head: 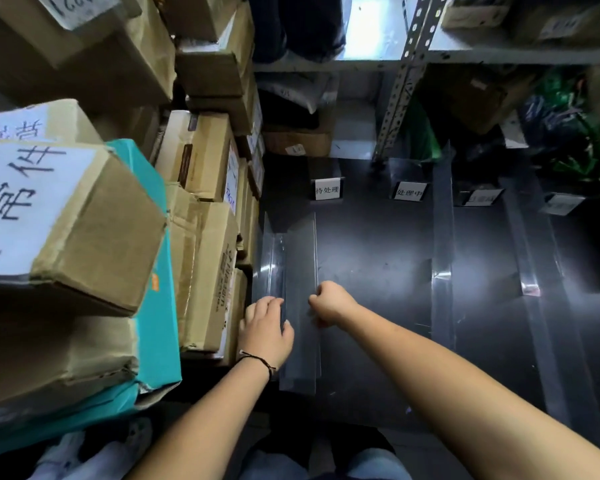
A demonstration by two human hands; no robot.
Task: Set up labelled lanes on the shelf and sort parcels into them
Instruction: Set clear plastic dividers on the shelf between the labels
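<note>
One wide-angle camera on the person's head looks steeply down and a little forward, over both forearms, onto the dark shelf [378, 244]. The left hand [265, 329] and right hand [331, 303] sit close under the lens, just below mid-frame, at a clear divider [300, 258]. Boxes [205, 157] crowd the left side, very near. The labels [327, 189] lie farther off, above centre, and a post [400, 77] slants toward the top. The person's legs [378, 464] show at the bottom edge.
</note>
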